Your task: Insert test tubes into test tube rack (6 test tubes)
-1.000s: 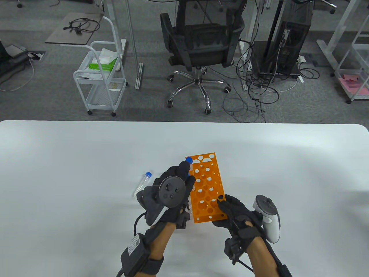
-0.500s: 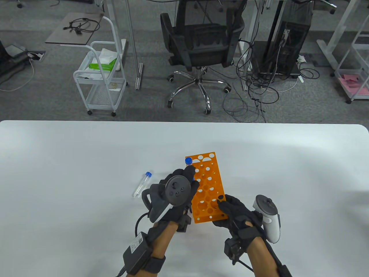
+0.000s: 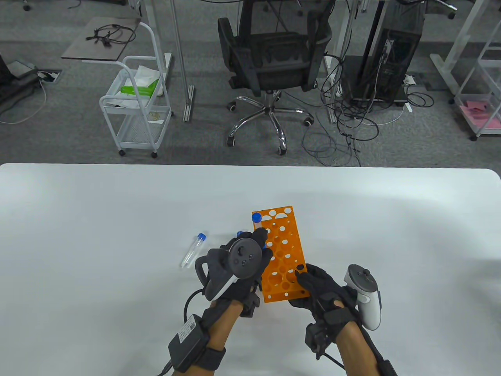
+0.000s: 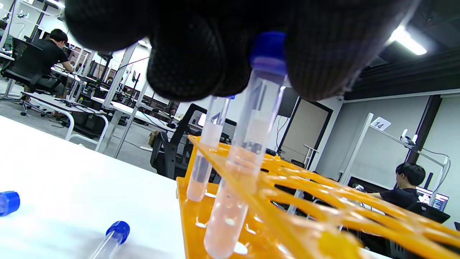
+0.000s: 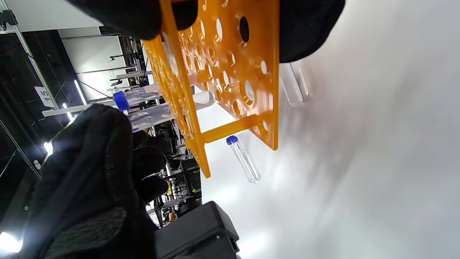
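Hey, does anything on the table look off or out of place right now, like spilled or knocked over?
Nothing spilled or broken. One capped test tube lies loose on the table, left of the orange rack, not racked yet. The left hand holds another in the rack.

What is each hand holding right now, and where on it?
Left hand pinches a test tube at its blue cap; right hand grips the orange rack's near corner.

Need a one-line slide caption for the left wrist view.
Left hand lowers a blue-capped tube into the orange rack.
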Tool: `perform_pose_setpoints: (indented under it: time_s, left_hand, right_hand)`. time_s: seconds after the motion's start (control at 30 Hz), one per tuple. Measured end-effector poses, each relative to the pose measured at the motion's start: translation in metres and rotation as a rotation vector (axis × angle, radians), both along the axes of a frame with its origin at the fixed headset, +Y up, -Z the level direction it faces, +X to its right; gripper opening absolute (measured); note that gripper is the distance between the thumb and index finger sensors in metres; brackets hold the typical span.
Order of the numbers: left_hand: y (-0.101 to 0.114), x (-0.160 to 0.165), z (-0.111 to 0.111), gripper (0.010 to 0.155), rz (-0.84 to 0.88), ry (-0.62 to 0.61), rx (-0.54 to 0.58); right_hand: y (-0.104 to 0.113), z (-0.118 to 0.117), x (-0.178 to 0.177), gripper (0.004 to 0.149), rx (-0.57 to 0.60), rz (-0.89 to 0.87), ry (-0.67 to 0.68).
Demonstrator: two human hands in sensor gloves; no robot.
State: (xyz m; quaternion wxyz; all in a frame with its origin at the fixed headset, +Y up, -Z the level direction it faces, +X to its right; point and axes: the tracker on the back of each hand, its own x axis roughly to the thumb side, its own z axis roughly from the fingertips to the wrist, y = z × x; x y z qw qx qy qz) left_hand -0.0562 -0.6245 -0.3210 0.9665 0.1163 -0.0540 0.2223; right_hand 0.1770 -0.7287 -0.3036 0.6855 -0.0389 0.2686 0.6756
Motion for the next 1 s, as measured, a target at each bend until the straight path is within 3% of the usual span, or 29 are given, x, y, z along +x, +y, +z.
perform_pose_setpoints:
  time_s: [0.33, 0.67, 0.8, 1.0]
  left_hand:
    - [0.001, -0.007, -0.001, 0.060, 0.041, -0.008, -0.038]
    - [0.018, -0.044, -0.003, 0.058, 0.221, 0.063, 0.018]
    - [0.016, -0.063, -0.013, 0.060, 0.225, 0.131, 0.006]
    - [-0.007, -0.081, -0.045, 0.063, 0.112, 0.216, -0.110]
  right_hand:
    - [0.001, 0.000, 0.002, 0.054, -0.009, -0.025, 0.000]
    - [0.002, 0.000, 0.004, 0.054, -0.010, -0.033, -0.009]
    - [0.003, -0.001, 0.006, 0.054, -0.011, -0.037, -0.017]
    - [0.005, 0.000, 0.012, 0.054, 0.001, -0.054, -0.045]
